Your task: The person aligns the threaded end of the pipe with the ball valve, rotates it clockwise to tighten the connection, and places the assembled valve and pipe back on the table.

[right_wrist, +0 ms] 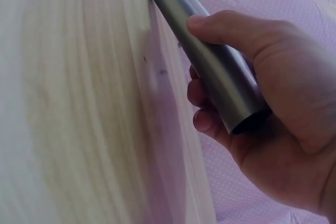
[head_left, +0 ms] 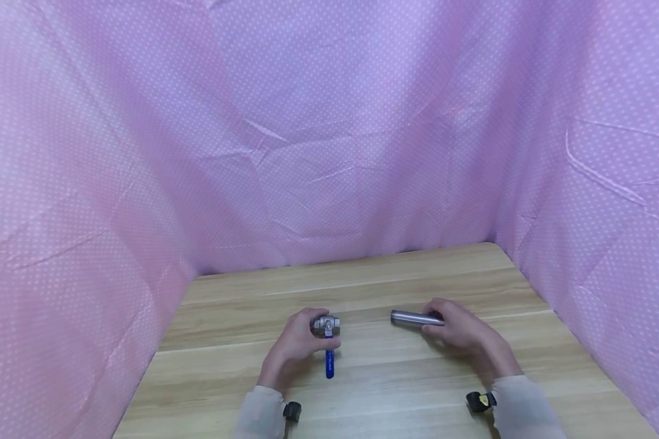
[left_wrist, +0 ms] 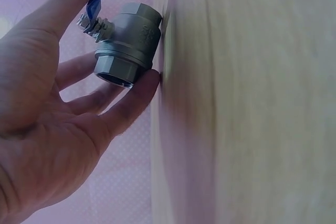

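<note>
A metal ball valve [head_left: 326, 324] with a blue lever handle [head_left: 329, 363] is held by my left hand [head_left: 298, 335]. In the left wrist view the thumb lies along the handle side, and the fingers curl behind and beneath the valve body [left_wrist: 132, 40]. One hexagonal threaded end faces the palm side, its opening dark. My right hand [head_left: 457, 325] grips a short steel pipe [head_left: 414, 317] near one end, thumb on top and fingers curled underneath. The far end of the pipe [right_wrist: 212, 64] carries a threaded ring and points left, toward the valve, with a gap between the two.
Both hands are over a light wood-grain table [head_left: 241, 299]. Pink dotted cloth [head_left: 329, 183] hangs behind the table and along both sides. A small black device [head_left: 292, 411] is strapped at the left wrist, and another black device [head_left: 480, 402] at the right.
</note>
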{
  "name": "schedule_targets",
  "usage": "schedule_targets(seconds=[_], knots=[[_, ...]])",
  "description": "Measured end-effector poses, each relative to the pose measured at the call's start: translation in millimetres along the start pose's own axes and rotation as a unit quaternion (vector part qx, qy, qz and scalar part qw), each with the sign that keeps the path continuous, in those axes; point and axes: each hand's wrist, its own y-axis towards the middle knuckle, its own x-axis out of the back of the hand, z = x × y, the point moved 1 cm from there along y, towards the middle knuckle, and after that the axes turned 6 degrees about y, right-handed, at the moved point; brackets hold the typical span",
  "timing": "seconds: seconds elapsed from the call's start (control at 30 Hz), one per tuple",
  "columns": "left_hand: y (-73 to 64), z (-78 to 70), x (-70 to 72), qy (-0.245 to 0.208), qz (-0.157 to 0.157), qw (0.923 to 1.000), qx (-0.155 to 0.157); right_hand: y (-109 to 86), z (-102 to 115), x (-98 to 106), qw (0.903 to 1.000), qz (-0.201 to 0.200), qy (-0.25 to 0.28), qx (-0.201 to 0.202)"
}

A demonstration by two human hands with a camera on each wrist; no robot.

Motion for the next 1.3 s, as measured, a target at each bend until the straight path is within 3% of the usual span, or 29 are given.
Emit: schedule_targets(seconds=[0.53,0.83,1.0,1.3], knots=[[2.1,3.6,1.3,-0.035,-0.003,0.9991,-0.023,-0.5,1,2,0.9985,-0.031,0.045,0.001],[2.7,4.2,1.3,-0.081,0.008,0.9964,-0.022,-3.8,3,3,0.9955,-0.054,0.077,-0.004],[2.8,1.8,0.1,-0.147,0.019,0.9889,-0.008,-4.3,10,6,0.9942,-0.068,0.083,0.002],[6.5,-2.3,-2.9,-0.264,0.017,0.9643,0.015,0.8,23,12,0.9899,-0.099,0.066,0.077]])
